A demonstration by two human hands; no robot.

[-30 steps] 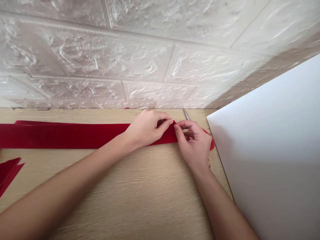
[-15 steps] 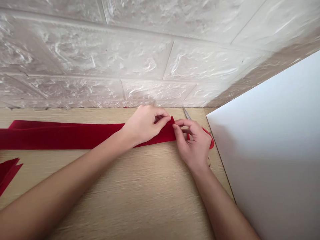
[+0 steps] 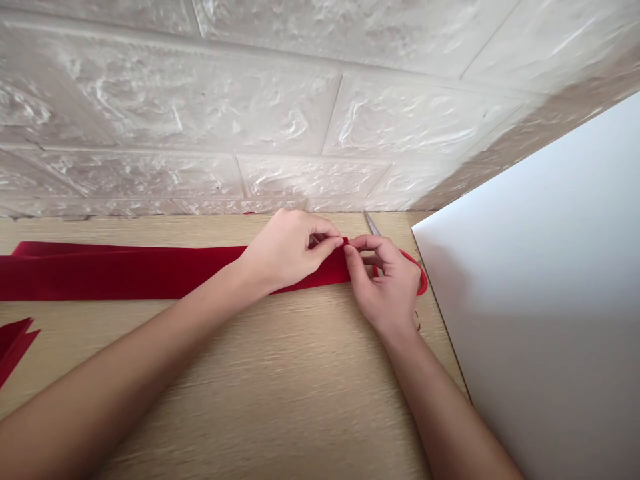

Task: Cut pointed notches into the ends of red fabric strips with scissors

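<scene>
Red cloth, smooth and a little like velvet, makes the long strip [image 3: 115, 275] which lies on the pale wooden table [image 3: 300, 380], along the foot of the white brick-patterned wall [image 3: 200, 100]. It begins at the left border of the view and its right end is between the fingers of the person. The left hand [image 3: 293, 247] reaches over this strip, and its thumb and index finger are pressed together at the upper corner of that end. The right hand [image 3: 385, 283] pinches the same end, also with thumb and index finger, just beside the left fingertips. At this place a very small bit of the cloth stands up. The other right fingers are loosely bent; those of the left I cannot see well. Under and behind the right hand there are scissors [image 3: 373, 225], partly hidden, with the grey blade towards the wall and the red handle [image 3: 423, 280] beside the knuckles; I cannot tell if the hand touches them. On the right side stands a large white panel [image 3: 540, 267]. At the left border, nearer to the person, is another piece of red cloth [image 3: 17, 347], with pointed ends, well apart from both hands
</scene>
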